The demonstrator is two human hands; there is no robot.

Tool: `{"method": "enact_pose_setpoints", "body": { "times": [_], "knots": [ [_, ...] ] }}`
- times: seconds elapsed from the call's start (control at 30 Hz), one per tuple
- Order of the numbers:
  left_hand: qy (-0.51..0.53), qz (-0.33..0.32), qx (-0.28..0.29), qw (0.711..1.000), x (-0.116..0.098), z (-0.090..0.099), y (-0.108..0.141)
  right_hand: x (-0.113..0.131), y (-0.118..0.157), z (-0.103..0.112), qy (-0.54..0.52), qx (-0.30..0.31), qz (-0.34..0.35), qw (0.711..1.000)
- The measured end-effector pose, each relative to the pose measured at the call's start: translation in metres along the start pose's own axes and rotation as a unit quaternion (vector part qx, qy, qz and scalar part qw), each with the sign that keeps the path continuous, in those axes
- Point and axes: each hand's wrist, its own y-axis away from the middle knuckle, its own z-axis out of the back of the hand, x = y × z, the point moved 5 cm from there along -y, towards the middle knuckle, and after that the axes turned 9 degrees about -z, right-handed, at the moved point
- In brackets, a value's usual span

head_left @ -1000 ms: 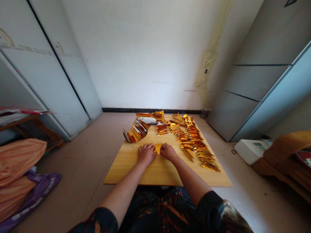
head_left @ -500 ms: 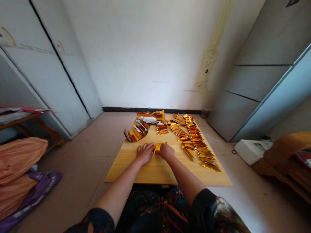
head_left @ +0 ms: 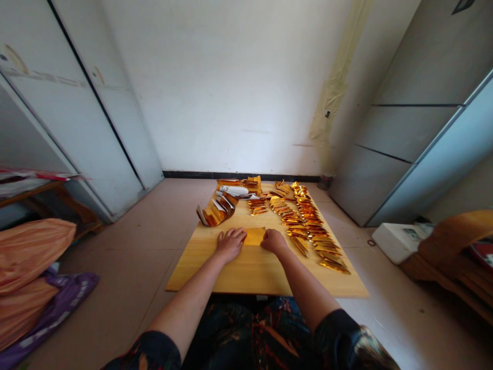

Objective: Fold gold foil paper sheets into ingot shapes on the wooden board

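The sheet (head_left: 254, 236) is lying on the worktop (head_left: 246, 275). Your left hand (head_left: 230, 244) is resting, fingers slightly spread, at its left end, ideally pressing firmly; your right hand (head_left: 275, 241) is resting curled rightward, pinch unclear.

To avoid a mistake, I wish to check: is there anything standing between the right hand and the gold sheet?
Nothing visible stands between them: the right hand is at the right edge of the gold sheet. The nearest folded gold piece lies to the hand's right, outside that space.
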Motion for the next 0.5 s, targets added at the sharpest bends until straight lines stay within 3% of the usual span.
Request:
{"method": "enact_pose_setpoints", "body": {
  "times": [0.1,0.23,0.37,0.5],
  "knots": [
    [-0.001,0.001,0.004,1.0,0.001,-0.001,-0.001,-0.015,-0.006,0.003,-0.003,0.013,-0.019,1.0],
    [0.0,0.003,0.007,1.0,0.002,-0.002,-0.003,-0.019,-0.003,0.008,-0.008,-0.01,0.02,1.0],
    [-0.006,0.003,0.002,1.0,0.002,-0.003,-0.003,-0.001,0.012,0.013,-0.005,-0.081,0.149,0.985],
    [0.0,0.005,0.012,1.0,0.003,-0.002,-0.003,0.012,0.023,0.004,0.069,-0.07,0.26,0.96]
  ]
}}
